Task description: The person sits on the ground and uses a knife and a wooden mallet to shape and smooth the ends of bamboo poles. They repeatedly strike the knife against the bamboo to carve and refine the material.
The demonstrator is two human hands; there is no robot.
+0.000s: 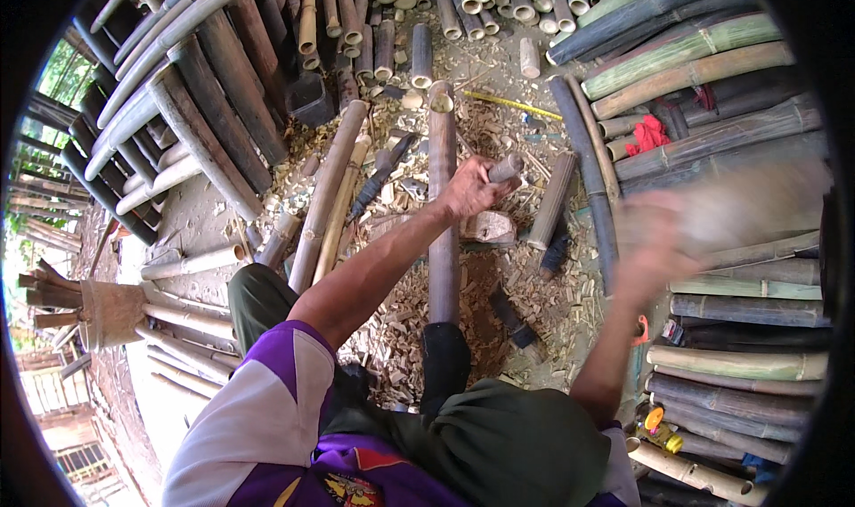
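Bamboo pole [443,266]: in the middle of the view, long axis running nearly straight away from the body, hollow far end showing, near end meeting a black-covered form [444,369] between the legs.
Left hand [476,189]: over the pole, fingers clamped around a short wooden handle [506,167]; much nearer the pole than the right hand [648,250].
Wooden handle: butt jutting beyond the fist, aimed rightward and slightly away from the body, crosswise to the pole; lower part hidden.
Right hand: well out to the right, blurred, apparently closed around a bulky tan object [757,206]; exact finger placement impossible to make out.
Tan object: stretching rightward from the fist, away from both handle and pole; too smeared for a sure name.
Line between hands: slanting, right hand nearer the body, handle butt on the side facing it.
Wooden block [490,228]: just right of the pole, nearer the body than the handle; contact hard to judge.
Ground: strewn with wood chips [401,284]; grooved bamboo section [552,200] between the hands, yellow measuring tape [512,105] farther off.
Right-side stack: green and dark bamboo lengths [712,66], red cloth [648,136] on top.
Left side: brown bucket [111,314] near more bamboo.
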